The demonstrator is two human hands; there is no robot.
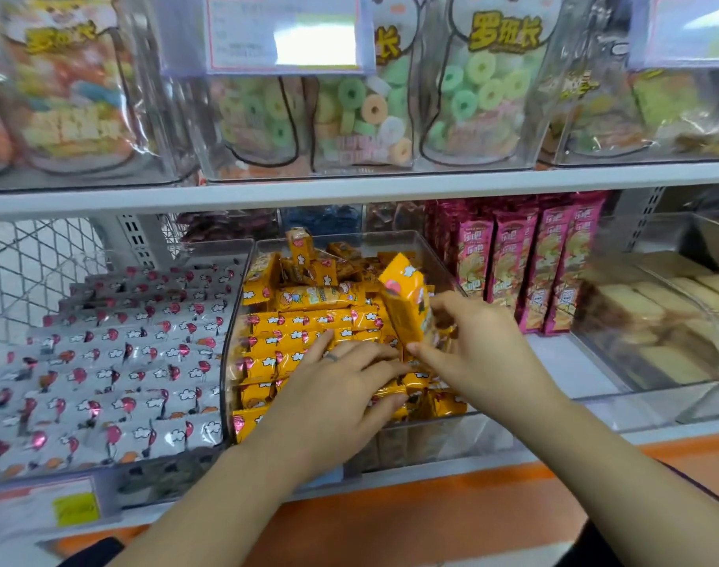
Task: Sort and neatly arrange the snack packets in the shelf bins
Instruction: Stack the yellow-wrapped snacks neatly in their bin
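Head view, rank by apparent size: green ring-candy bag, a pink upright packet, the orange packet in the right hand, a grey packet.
1. ring-candy bag
2. pink packet
3. orange packet in the right hand and grey packet: they look alike, and the hand hides part of the orange one, so unranked.

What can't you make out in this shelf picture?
Head view only:
Price tag: print blurred, glare.
Yellow packets: some covered by left hand.
Raised packet: lower end hidden by right hand.
Back-row packets: blurred, behind bins.
Biscuit bin: cut off by right edge.
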